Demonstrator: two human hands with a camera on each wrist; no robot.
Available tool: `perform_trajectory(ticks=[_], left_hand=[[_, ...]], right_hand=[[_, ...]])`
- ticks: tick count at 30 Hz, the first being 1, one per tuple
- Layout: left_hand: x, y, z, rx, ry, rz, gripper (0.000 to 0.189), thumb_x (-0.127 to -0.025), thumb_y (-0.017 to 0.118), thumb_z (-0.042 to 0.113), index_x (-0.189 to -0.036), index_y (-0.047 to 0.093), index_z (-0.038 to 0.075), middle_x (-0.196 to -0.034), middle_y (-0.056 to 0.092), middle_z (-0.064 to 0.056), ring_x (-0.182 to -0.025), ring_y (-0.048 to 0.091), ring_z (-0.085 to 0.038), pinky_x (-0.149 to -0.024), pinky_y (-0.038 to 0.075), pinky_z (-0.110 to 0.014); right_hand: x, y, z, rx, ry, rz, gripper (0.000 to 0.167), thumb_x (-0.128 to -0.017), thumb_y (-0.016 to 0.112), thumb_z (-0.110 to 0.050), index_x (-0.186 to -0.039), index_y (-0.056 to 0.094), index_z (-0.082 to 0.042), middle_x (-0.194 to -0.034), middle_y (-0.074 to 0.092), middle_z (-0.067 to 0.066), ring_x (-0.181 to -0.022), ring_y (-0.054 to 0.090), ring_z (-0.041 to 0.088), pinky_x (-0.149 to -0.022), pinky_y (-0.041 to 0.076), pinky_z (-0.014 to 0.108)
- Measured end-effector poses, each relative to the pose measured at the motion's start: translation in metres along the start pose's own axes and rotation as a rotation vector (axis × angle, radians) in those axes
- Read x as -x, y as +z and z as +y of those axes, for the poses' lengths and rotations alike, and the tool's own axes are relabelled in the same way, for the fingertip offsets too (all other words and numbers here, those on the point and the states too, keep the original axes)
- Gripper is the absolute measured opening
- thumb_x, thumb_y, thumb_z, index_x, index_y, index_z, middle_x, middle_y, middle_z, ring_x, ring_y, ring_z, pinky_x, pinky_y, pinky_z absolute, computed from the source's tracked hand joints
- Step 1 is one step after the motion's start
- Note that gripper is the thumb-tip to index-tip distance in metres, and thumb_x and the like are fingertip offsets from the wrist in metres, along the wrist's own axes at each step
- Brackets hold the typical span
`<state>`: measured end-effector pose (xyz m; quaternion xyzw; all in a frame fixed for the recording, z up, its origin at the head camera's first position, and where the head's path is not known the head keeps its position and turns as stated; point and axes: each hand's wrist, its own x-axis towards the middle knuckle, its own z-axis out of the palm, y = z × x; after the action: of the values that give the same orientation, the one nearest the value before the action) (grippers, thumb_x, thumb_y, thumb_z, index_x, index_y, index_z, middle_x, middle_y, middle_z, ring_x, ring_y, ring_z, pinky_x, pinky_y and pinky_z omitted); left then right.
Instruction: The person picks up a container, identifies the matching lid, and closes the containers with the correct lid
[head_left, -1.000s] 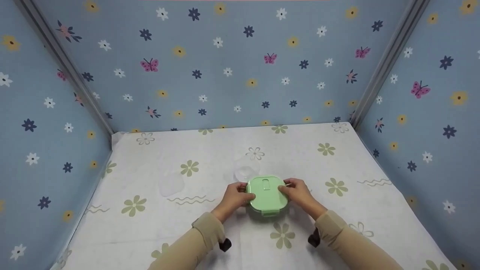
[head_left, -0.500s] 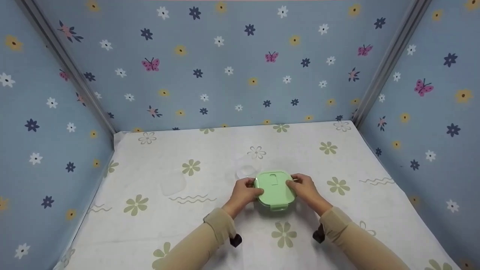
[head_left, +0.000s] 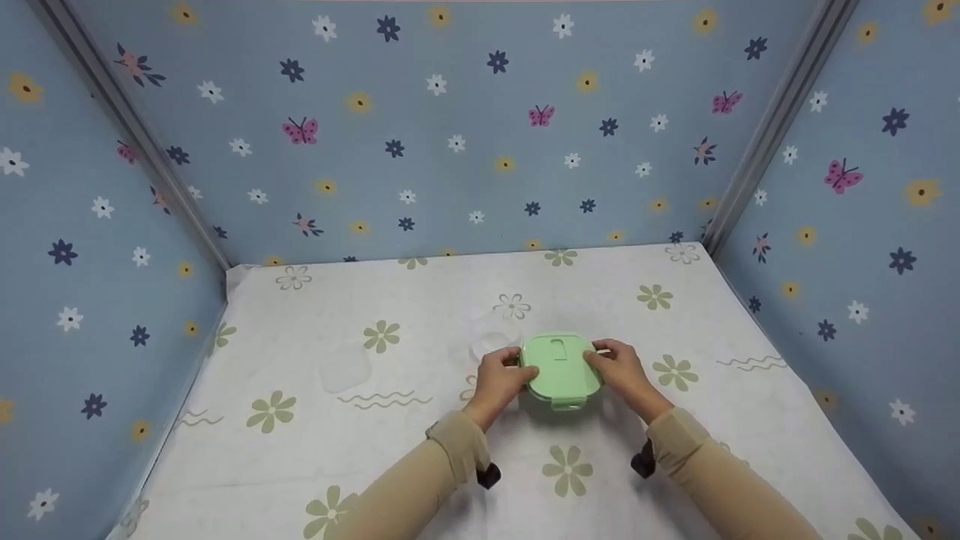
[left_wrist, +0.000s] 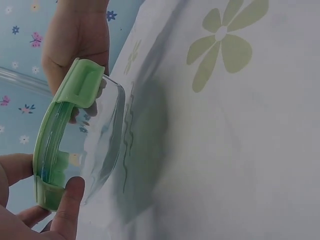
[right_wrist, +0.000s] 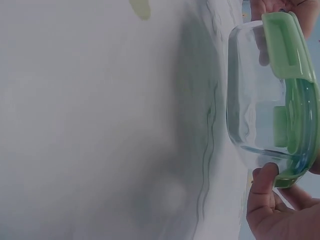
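A clear glass food container with a light green snap lid (head_left: 559,369) is held level between both hands, close over the cloth, its shadow below it. My left hand (head_left: 500,381) grips the left end, thumb on top of the lid and fingers curled under the rim. On the opposite end my right hand (head_left: 621,369) grips it the same way. The left wrist view shows the glass wall of the container (left_wrist: 102,135) standing off the cloth. In the right wrist view the side clips of the lid (right_wrist: 287,47) lie folded down, and the bowl looks see-through, with no food visible.
Behind my left hand lies a clear, round, see-through piece (head_left: 487,341). Farther left is a flat, clear, rounded-square piece (head_left: 345,371). A white flowered cloth (head_left: 285,465) covers the table, and blue flowered walls (head_left: 480,180) close in the back and sides.
Both hands have carried the container a little to the right and away from the body, keeping the same grip. The clear pieces on the cloth have stayed put.
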<state>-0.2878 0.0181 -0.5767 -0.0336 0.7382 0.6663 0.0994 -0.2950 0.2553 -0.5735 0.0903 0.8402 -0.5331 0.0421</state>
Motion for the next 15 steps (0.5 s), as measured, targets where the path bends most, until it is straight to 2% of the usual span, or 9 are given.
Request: perform_trajectory(ticks=[4,10,15], left_hand=[[-0.003,0.006,0.001,0.0,0.02,-0.004,0.052,-0.091,0.079,0.009,-0.139,0.066,-0.005,-0.133,0.07,-0.02,-0.109,0.071,-0.022,-0.087,0.066,-0.032],[-0.007,0.016,-0.001,0.03,0.049,0.003,0.053,-0.093,0.079,0.01,-0.14,0.064,-0.007,-0.132,0.07,-0.022,-0.106,0.074,-0.022,-0.086,0.066,-0.031],[-0.012,0.026,-0.002,0.048,0.061,0.032,0.051,-0.094,0.08,0.011,-0.138,0.064,-0.007,-0.134,0.07,-0.022,-0.108,0.074,-0.022,-0.089,0.065,-0.03]], right_hand=[[-0.002,-0.006,0.002,-0.015,0.017,0.028,0.046,-0.106,0.068,-0.021,-0.142,0.064,0.006,-0.138,0.066,0.028,-0.116,0.067,0.029,-0.08,0.054,0.022],[-0.007,-0.012,0.005,-0.083,0.069,0.059,0.048,-0.105,0.072,-0.023,-0.145,0.064,0.002,-0.126,0.071,0.022,-0.094,0.067,0.014,-0.072,0.056,0.02],[-0.011,-0.017,0.007,-0.096,0.072,0.086,0.047,-0.104,0.074,-0.024,-0.142,0.066,0.001,-0.126,0.072,0.02,-0.096,0.067,0.014,-0.073,0.055,0.019]])
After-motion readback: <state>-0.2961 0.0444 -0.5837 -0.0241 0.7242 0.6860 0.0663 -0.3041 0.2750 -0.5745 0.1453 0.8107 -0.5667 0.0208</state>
